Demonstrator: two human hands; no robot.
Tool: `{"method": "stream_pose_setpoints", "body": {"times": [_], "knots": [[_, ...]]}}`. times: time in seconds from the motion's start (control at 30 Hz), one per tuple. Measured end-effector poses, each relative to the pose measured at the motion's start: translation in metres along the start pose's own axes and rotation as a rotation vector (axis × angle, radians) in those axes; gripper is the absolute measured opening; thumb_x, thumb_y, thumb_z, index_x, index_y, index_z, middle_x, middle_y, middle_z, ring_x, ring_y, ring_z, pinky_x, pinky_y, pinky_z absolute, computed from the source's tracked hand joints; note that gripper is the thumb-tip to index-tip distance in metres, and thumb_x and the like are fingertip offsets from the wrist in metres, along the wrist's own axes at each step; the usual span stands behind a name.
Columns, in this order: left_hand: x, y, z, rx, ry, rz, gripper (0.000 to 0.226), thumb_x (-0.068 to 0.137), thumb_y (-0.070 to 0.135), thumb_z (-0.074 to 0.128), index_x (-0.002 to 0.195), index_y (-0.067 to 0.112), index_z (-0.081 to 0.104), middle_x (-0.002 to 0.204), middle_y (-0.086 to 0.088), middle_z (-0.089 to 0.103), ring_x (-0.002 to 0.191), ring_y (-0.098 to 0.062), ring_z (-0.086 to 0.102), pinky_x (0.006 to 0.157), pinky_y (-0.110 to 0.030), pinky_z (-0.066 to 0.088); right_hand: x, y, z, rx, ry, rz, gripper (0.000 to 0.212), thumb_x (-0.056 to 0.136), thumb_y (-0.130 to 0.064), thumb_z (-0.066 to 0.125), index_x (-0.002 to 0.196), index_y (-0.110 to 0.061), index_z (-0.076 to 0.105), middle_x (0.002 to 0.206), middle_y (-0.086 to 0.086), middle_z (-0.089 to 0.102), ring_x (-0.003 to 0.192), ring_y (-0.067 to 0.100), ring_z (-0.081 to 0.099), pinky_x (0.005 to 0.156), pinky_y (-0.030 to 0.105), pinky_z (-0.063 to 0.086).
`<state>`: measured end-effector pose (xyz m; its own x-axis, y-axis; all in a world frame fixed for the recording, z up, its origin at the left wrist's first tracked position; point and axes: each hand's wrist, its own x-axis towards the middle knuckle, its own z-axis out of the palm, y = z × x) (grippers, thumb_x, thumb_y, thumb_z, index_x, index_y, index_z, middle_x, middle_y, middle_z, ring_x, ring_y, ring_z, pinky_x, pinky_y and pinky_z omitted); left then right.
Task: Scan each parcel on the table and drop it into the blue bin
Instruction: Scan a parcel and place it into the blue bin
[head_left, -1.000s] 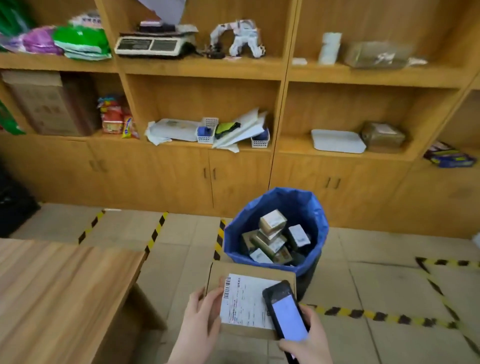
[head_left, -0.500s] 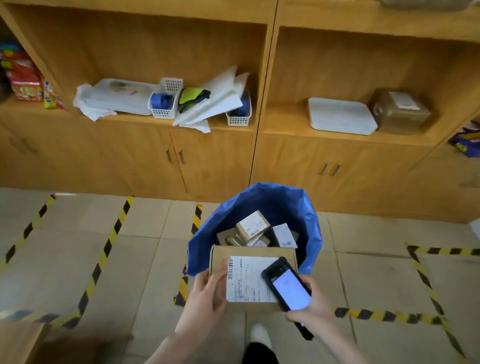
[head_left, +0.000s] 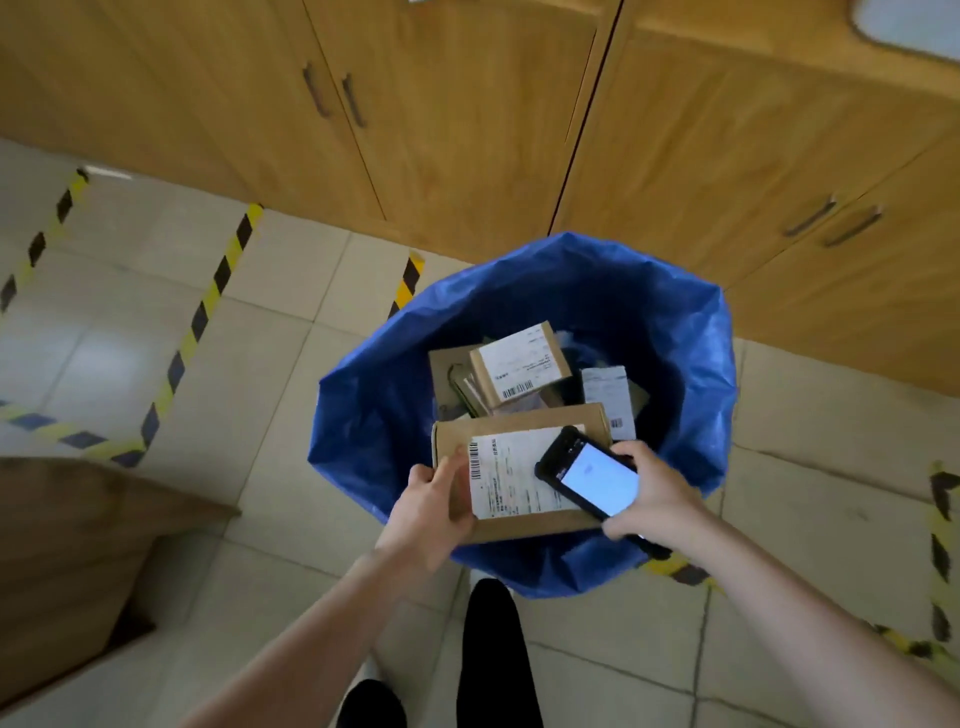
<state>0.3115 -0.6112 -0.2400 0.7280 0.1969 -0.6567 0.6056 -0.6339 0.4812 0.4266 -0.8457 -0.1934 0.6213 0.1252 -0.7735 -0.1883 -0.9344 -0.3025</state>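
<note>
A flat brown cardboard parcel (head_left: 524, 527) with a white shipping label is held level over the near rim of the blue bin (head_left: 374, 415). My left hand (head_left: 434, 504) grips the parcel's left edge, thumb on top. My right hand (head_left: 657, 496) holds a black handheld scanner (head_left: 589, 475), screen lit, lying over the right part of the label. Inside the bin lie several labelled boxes, the topmost a small brown box (head_left: 519, 366).
Wooden cabinets (head_left: 467, 114) stand just behind the bin. Yellow-black tape (head_left: 208, 306) marks the tiled floor on both sides. A corner of the wooden table (head_left: 67, 545) shows at lower left. My dark trouser legs and shoes are below the bin.
I have stepped up to the bin and looked down. The parcel, held before the bin earlier, now hangs over its opening. Both hands keep their holds.
</note>
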Motion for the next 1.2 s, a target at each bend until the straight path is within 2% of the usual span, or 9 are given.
{"method": "stream_pose_setpoints", "body": {"times": [0.13, 0.27, 0.4, 0.5, 0.63, 0.73, 0.87, 1.0, 1.2], "knots": [[0.033, -0.007, 0.032, -0.011, -0.012, -0.039, 0.075, 0.085, 0.035, 0.065, 0.145, 0.042, 0.022, 0.109, -0.002, 0.042, 0.087, -0.027, 0.060, 0.081, -0.031, 0.050, 0.048, 0.011, 0.005, -0.101, -0.049, 0.037, 0.094, 0.055, -0.020, 0.079, 0.135, -0.036, 0.032, 0.119, -0.006, 0.048, 0.113, 0.021, 0.050, 0.101, 0.043, 0.040], [0.063, -0.016, 0.060, -0.021, -0.044, -0.060, 0.076, 0.084, 0.031, 0.066, 0.143, 0.042, 0.021, 0.109, -0.003, 0.042, 0.090, -0.029, 0.061, 0.086, -0.039, 0.053, 0.090, 0.021, 0.017, -0.151, -0.116, 0.084, 0.094, 0.055, -0.017, 0.080, 0.135, -0.033, 0.033, 0.117, -0.004, 0.049, 0.110, 0.024, 0.052, 0.101, 0.044, 0.042], [0.089, -0.022, 0.080, -0.011, -0.061, -0.041, 0.074, 0.087, 0.030, 0.065, 0.144, 0.041, 0.020, 0.114, -0.005, 0.041, 0.091, -0.027, 0.061, 0.087, -0.042, 0.054, 0.125, 0.032, 0.025, -0.175, -0.144, 0.107, 0.095, 0.055, -0.014, 0.081, 0.135, -0.032, 0.033, 0.113, -0.003, 0.049, 0.108, 0.025, 0.053, 0.099, 0.044, 0.044], [0.103, -0.026, 0.091, 0.000, -0.097, -0.038, 0.079, 0.088, 0.028, 0.066, 0.148, 0.038, 0.016, 0.123, -0.006, 0.039, 0.098, -0.027, 0.059, 0.089, -0.041, 0.054, 0.147, 0.038, 0.032, -0.198, -0.132, 0.118, 0.094, 0.055, -0.014, 0.080, 0.134, -0.032, 0.032, 0.112, -0.003, 0.051, 0.108, 0.024, 0.053, 0.101, 0.043, 0.041], [0.108, -0.031, 0.097, 0.126, -0.219, -0.010, 0.089, 0.087, 0.025, 0.068, 0.152, 0.035, 0.008, 0.134, -0.010, 0.040, 0.115, -0.031, 0.053, 0.097, -0.039, 0.048, 0.164, 0.044, 0.039, -0.253, -0.099, 0.113, 0.095, 0.053, -0.015, 0.081, 0.133, -0.033, 0.033, 0.123, -0.002, 0.053, 0.112, 0.025, 0.052, 0.096, 0.038, 0.036], [0.101, -0.033, 0.097, 0.169, -0.252, 0.010, 0.084, 0.086, 0.026, 0.067, 0.151, 0.033, 0.013, 0.135, -0.011, 0.041, 0.120, -0.031, 0.048, 0.099, -0.039, 0.045, 0.164, 0.046, 0.044, -0.333, -0.080, 0.105, 0.097, 0.050, -0.016, 0.082, 0.132, -0.034, 0.034, 0.129, -0.003, 0.047, 0.117, 0.022, 0.049, 0.091, 0.037, 0.033], [0.091, -0.037, 0.084, 0.136, -0.183, 0.038, 0.078, 0.086, 0.028, 0.067, 0.149, 0.031, 0.021, 0.139, -0.006, 0.041, 0.123, -0.029, 0.046, 0.100, -0.040, 0.044, 0.152, 0.043, 0.045, -0.365, -0.064, 0.075, 0.095, 0.047, -0.019, 0.080, 0.129, -0.037, 0.035, 0.128, -0.005, 0.042, 0.114, 0.020, 0.049, 0.085, 0.035, 0.030], [0.080, -0.040, 0.063, 0.130, -0.114, 0.035, 0.075, 0.087, 0.028, 0.065, 0.148, 0.031, 0.022, 0.135, -0.005, 0.043, 0.122, -0.027, 0.046, 0.099, -0.038, 0.044, 0.132, 0.030, 0.042, -0.362, -0.046, 0.057, 0.097, 0.046, -0.021, 0.077, 0.130, -0.039, 0.033, 0.130, -0.007, 0.040, 0.117, 0.018, 0.048, 0.082, 0.034, 0.028], [0.040, -0.042, 0.022, 0.060, 0.023, 0.060, 0.074, 0.087, 0.027, 0.062, 0.149, 0.033, 0.022, 0.127, -0.002, 0.046, 0.115, -0.023, 0.049, 0.087, -0.035, 0.047, 0.080, -0.007, 0.043, -0.353, -0.010, 0.002, 0.092, 0.049, -0.020, 0.077, 0.129, -0.037, 0.033, 0.129, -0.008, 0.042, 0.118, 0.017, 0.044, 0.082, 0.034, 0.028]]}}
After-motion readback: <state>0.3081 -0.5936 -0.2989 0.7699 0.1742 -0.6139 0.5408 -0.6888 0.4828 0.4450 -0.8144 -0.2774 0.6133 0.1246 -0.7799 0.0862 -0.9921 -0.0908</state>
